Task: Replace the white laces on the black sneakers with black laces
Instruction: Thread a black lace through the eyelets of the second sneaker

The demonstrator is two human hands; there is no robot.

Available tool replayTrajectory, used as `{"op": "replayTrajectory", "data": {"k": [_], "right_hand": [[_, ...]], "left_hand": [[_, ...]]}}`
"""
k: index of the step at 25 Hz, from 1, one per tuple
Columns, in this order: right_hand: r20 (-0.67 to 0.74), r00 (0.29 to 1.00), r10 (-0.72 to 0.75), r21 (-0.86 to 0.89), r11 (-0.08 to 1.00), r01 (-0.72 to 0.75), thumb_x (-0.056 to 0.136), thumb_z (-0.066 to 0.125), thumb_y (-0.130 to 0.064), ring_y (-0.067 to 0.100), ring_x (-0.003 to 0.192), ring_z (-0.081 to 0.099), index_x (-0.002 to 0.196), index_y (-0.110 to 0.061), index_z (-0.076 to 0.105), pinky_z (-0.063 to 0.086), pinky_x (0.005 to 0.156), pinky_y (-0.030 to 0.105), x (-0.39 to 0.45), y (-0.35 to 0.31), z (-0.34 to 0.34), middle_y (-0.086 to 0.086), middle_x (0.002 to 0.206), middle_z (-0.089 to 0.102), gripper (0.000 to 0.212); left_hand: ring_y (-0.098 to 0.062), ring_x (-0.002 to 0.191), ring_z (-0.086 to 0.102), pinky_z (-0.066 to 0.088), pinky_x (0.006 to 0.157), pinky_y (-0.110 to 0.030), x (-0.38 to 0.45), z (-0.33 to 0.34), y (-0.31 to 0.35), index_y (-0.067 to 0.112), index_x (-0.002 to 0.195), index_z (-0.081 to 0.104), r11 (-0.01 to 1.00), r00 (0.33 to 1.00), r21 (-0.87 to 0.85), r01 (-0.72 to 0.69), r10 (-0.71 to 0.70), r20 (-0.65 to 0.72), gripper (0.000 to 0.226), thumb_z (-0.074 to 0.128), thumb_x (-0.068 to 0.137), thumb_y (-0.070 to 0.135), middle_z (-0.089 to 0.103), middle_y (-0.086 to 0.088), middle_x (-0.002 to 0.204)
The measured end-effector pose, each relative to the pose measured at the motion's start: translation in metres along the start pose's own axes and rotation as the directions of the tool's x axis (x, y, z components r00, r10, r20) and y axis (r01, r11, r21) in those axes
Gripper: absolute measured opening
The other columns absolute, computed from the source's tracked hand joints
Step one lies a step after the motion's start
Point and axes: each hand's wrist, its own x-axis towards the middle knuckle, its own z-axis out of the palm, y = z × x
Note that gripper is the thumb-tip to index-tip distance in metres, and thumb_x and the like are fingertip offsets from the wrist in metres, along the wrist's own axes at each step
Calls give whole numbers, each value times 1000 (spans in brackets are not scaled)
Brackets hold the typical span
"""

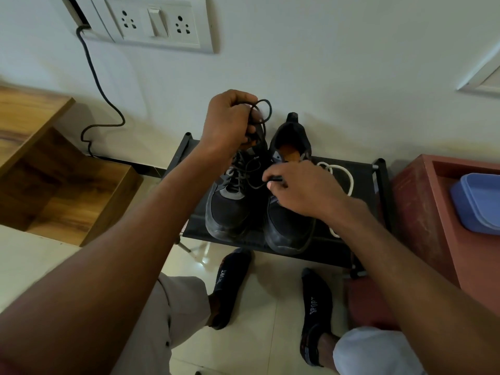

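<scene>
Head view:
Sneakers (pixel 238 201): side by side on a black rack (pixel 362 169), toes toward the person.
Left hand (pixel 230 123): raised, gripping a looped black lace (pixel 261 112).
Right hand (pixel 300 188): pinching the lace's tip over the right sneaker, hiding its eyelets.
White lace (pixel 342 171): on rack, right.
Box (pixel 476 201): blue, far right.

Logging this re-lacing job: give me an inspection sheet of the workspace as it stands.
Surface: black shoe rack on a pale tiled floor, both sneakers on top.
Job's things: left sneaker laced in black; right sneaker with its lacing hidden by the hand; black lace looped above; white lace loose on the rack.
Clutter: blue container in a red-brown box.
Grips: left hand holds the lace bundle; right hand pinches the lace tip.
Cables: dark cable hanging from the wall socket panel.
Surroundings: white wall, wooden shelf unit at left, the person's socked feet.
</scene>
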Motion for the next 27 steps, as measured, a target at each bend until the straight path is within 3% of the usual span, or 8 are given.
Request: {"op": "replayTrajectory", "data": {"k": [4,7,11,14,15,17,20,27], "right_hand": [[-180,973,147,-25,988,-154,102,57,-56,18,65,61,70,-22,62,47,62,31,2,1,1,-2,67,61,47],[-230,918,322,273,927,-257,85,84,-35,17,74,69,78,-27,71,55,64,31,2,6,-10,-5,77,70,17],[68,912,405,891,386,-238,89,75,-11,15,74,72,89,-18,70,53,70,27,-10,1,-44,2,82,74,8],[112,974,195,992,30,-120,95,65,-12,14,67,66,87,-20,64,55,77,34,-25,2,-78,-3,68,59,11],[86,979,186,994,55,-98,96,65,-11,14,66,65,90,-19,66,57,76,33,-28,4,-83,-3,68,58,10],[25,965,260,918,377,-125,97,67,-12,15,66,67,97,-16,71,57,69,30,-31,4,-77,-2,70,64,6],[-63,944,323,587,777,-227,99,69,-26,12,65,71,99,-20,72,50,60,25,-26,6,-51,-2,81,71,7],[-105,941,322,-98,938,-331,85,61,-80,21,67,62,71,-19,50,48,60,33,-5,-4,7,0,72,58,64]], "left_hand": [[-5,53,62,47,46,-17,-2,-4,-2,13,112,71,949,991,316,-6,48,-126,36,48,90,-3,70,-4,93],[-16,82,65,53,68,-29,-5,-9,0,15,115,70,802,990,597,4,81,-114,35,51,87,6,68,-1,102],[-36,128,42,39,104,-47,-12,-4,2,12,131,55,474,993,879,53,69,-97,46,58,86,18,48,-13,136],[-21,120,54,47,100,-39,-18,14,12,18,134,59,693,953,667,-275,290,91,40,54,95,15,60,-6,132],[-14,109,62,52,89,-33,-19,20,15,18,132,62,810,949,496,-313,281,140,35,53,98,15,68,-4,124],[-9,91,68,50,70,-24,-21,28,18,18,127,65,918,959,301,-259,206,196,30,52,101,13,75,-1,108],[-19,92,71,49,66,-28,-16,27,14,18,123,65,912,967,347,-220,158,198,28,50,101,14,76,2,100],[-20,82,73,62,79,-37,-13,18,3,18,117,67,867,976,463,-184,105,191,24,51,100,12,77,0,92]]}}
